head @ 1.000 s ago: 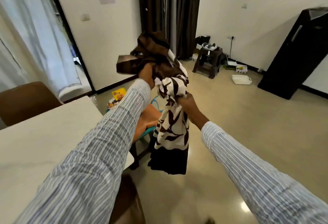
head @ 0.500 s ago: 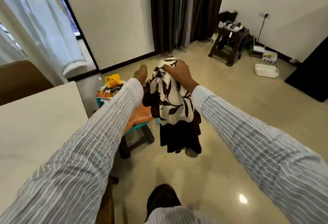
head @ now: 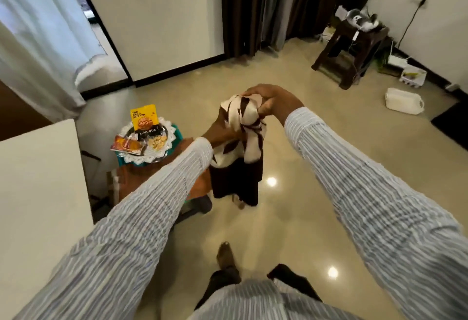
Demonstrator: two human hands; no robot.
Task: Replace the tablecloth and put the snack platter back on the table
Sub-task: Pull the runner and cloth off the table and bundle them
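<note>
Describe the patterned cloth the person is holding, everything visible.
The cloth is soft fabric, cream with dark brown leaf-like shapes, with a plain dark brown part at the bottom. It is bunched, not spread, hanging in the air above the floor beside a low stool. The right hand grips its top; the left hand holds it lower down, partly hidden behind the folds. Its lower end looks close to the floor; contact cannot be told.
</note>
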